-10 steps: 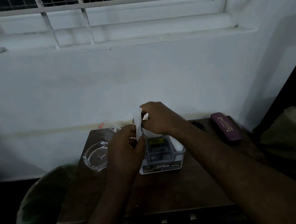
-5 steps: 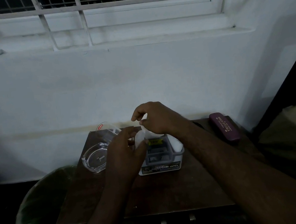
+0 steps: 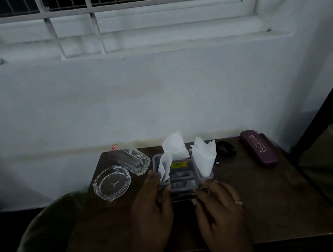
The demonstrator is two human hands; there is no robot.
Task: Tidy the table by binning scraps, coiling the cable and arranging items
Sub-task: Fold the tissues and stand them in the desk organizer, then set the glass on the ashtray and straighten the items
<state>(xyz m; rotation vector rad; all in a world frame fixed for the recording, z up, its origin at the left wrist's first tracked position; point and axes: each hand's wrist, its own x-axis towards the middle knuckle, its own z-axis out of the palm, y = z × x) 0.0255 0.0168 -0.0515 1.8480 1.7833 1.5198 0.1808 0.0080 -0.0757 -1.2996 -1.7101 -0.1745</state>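
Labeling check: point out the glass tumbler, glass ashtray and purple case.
glass tumbler (image 3: 131,159), head view, on its side wall.
glass ashtray (image 3: 112,183), head view, on its inner floor.
purple case (image 3: 259,147), head view, on its lid.

Dark wooden surface: far left, tumbler and glass ashtray; centre, grey organiser; far right, black sunglasses, maroon case.

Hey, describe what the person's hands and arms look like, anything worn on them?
Both arms are bare, with no sleeves in view. The right hand wears a ring on one finger; it looks light-coloured with a pinkish tint, though the dim light hides detail. The left hand shows no ring, watch or glove.
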